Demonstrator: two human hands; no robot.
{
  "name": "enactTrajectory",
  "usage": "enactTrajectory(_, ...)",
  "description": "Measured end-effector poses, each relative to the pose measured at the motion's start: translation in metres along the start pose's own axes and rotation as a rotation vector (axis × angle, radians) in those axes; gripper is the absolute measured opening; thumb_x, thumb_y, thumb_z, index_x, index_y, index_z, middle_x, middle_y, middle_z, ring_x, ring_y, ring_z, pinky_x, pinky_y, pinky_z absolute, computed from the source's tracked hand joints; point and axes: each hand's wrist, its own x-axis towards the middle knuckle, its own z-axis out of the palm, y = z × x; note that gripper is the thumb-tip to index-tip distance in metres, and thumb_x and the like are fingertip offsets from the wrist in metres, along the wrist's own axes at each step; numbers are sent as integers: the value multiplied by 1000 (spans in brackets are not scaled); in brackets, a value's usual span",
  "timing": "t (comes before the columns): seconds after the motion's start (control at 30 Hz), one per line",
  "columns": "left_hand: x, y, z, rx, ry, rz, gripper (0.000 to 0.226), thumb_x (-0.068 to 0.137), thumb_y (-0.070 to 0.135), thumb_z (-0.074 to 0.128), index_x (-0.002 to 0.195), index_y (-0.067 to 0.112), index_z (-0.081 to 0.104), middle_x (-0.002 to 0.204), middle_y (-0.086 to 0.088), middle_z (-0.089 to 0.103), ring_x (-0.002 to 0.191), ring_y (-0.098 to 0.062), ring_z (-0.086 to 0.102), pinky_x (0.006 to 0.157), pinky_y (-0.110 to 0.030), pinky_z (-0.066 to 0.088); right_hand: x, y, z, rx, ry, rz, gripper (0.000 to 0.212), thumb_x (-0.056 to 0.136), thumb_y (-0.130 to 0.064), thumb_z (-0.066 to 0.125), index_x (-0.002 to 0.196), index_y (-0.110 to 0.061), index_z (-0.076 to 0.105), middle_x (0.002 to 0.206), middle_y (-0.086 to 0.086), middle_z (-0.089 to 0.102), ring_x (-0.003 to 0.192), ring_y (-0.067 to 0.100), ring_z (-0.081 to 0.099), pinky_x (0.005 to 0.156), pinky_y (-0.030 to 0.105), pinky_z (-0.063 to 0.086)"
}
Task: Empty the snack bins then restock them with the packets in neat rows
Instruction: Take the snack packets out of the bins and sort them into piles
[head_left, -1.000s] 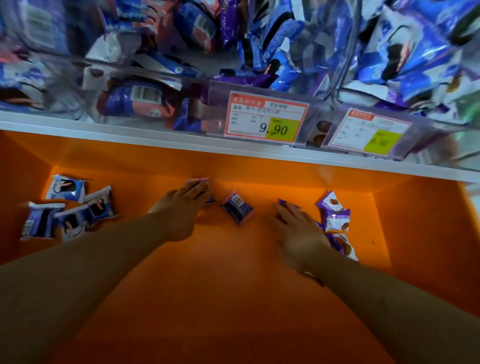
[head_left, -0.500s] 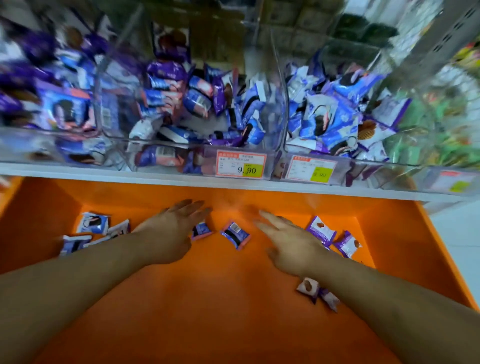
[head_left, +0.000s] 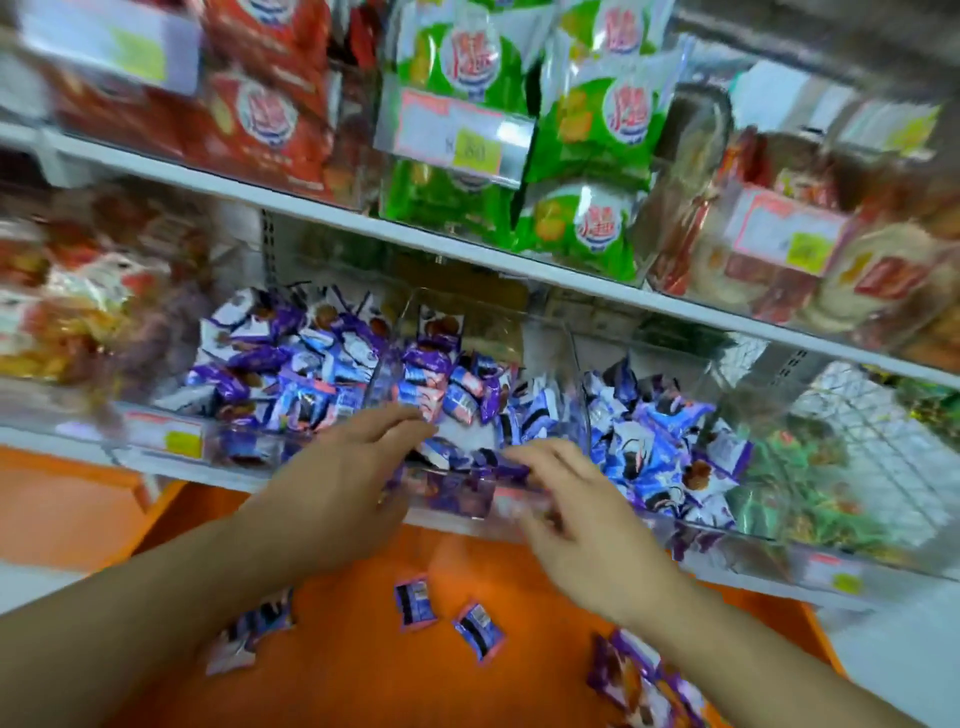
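Three clear bins stand side by side on the white shelf. The middle bin holds blue and pink packets. Purple and white packets fill the left bin, and blue-white ones the right bin. My left hand reaches over the middle bin's front rim, fingers stretched toward the packets. My right hand hovers at the same rim with loosely bent fingers, blurred. I see nothing held in either hand. Below lies the orange tray with loose packets scattered on it.
The shelf above carries green snack packs, red packs and a price tag. More packets lie on the tray at the left and right. A further bin with green packets sits far right.
Both hands rose from the orange tray's floor to the front rim of the middle clear bin. The view swung upward, showing the higher shelf.
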Motion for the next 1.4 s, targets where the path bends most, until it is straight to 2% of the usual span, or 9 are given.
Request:
enactTrajectory(0.17,9,-41,-5,12,-46,-110,87,104,47,56,162,46,-9,167,29,-18,159,-9,6,123,-37,32,91,-2,3,22,-115,123,72,103,-44,64,162,-48,23,163,-18,21,142,24,45,109,33,41)
enactTrajectory(0.3,11,-45,-11,-27,-66,-96,87,103,48,54,159,53,-12,159,39,-27,145,-6,39,101,-22,46,167,6,39,13,-180,117,87,91,-56,74,161,-51,22,169,-12,14,153,22,30,119,33,35)
enactTrajectory(0.43,11,-49,-14,-22,-135,-108,82,105,44,52,160,53,-8,158,42,-26,110,-12,59,65,-11,35,225,11,73,55,-275,218,104,77,-65,84,161,-52,23,171,-9,3,157,29,24,122,47,38)
enactTrajectory(0.6,12,-50,-16,-76,-137,-119,78,106,42,51,160,53,-4,156,45,-27,98,-2,55,64,-11,34,250,23,93,-54,-309,325,129,61,-77,86,164,-51,11,172,-11,-7,159,37,7,125,55,30)
enactTrajectory(0.73,11,-48,-17,-59,-134,-116,78,106,38,51,161,51,-3,156,45,-27,120,-5,56,68,-13,32,254,26,93,-83,-268,335,124,53,-77,89,158,-45,32,162,-4,14,151,33,27,120,48,40)
enactTrajectory(0.87,11,-48,-19,-41,-145,-118,80,106,32,50,160,53,-5,156,45,-26,123,-7,53,66,-11,32,243,24,78,-167,-224,285,82,60,-56,95,121,-38,45,122,-6,48,113,25,52,77,41,56)
enactTrajectory(0.93,11,-47,-18,-37,-149,-113,80,105,32,51,160,53,-4,156,45,-26,124,-11,52,66,-10,31,238,28,74,-249,-264,271,87,62,-52,94,130,-37,41,127,-5,51,120,29,51,88,43,53)
enactTrajectory(1.03,11,-47,-17,-20,-153,-123,81,105,32,52,161,52,-4,157,43,-28,126,-17,50,68,-10,31,233,29,75,-409,-408,230,125,69,-42,94,165,-35,14,162,-2,30,153,38,20,120,52,36)
enactTrajectory(1.4,9,-45,-14,-25,-133,-117,79,104,31,52,162,48,1,157,41,-31,117,-8,53,58,-11,35,198,17,37,-126,-67,70,108,49,-58,93,142,-39,40,125,-7,49,118,21,50,102,42,50)
